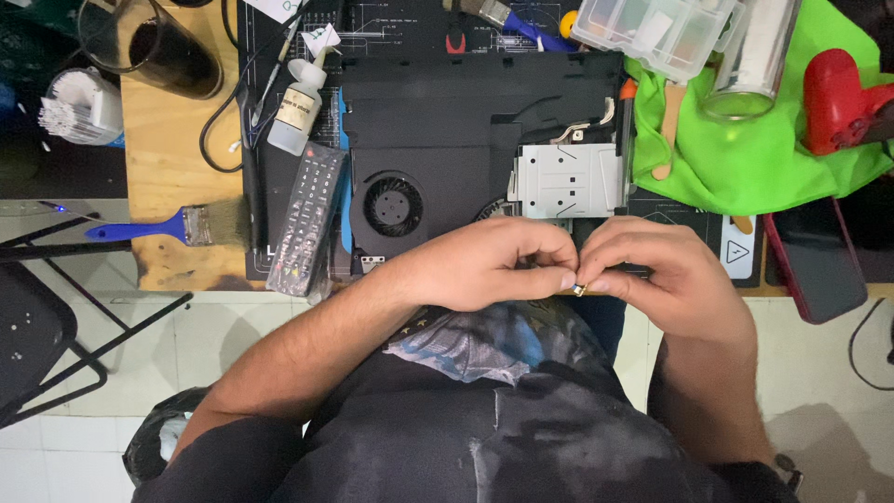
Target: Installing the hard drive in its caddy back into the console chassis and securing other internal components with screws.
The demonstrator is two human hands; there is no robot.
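My left hand point(484, 265) and my right hand point(656, 270) meet fingertip to fingertip at the near edge of the desk. Between them they pinch a tiny metal part point(578, 290), brass-coloured at its end. Just beyond my knuckles lies an opened black game console point(438, 121) with a round fan point(392, 206) and a silver metal drive cage point(568, 177). My hands hide the console's near edge.
A black remote point(307, 219), a white squeeze bottle point(296, 104) and a blue-handled brush point(158, 226) lie left. A dark cup point(163, 47) is at the back left. A green cloth point(764, 140), clear parts box point(656, 33), glass jar point(750, 61) and red tool point(843, 98) are right.
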